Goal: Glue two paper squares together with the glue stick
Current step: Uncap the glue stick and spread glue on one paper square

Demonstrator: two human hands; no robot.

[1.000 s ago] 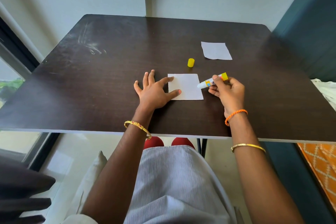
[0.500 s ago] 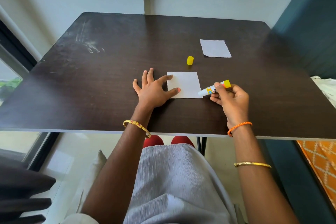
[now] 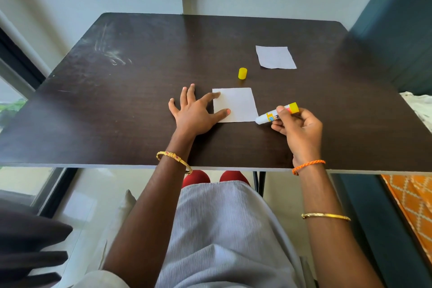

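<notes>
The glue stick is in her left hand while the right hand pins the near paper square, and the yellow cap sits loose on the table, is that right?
Not quite: the hands are swapped. In the head view the right hand holds the glue stick, and the left hand pins the near paper square. The yellow cap does sit loose on the table.

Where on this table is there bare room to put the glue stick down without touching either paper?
The bare table left of the left hand is widest. Another strip lies right of the right hand. It is crowded between the near paper, the yellow cap, the far paper and the glue stick.
</notes>
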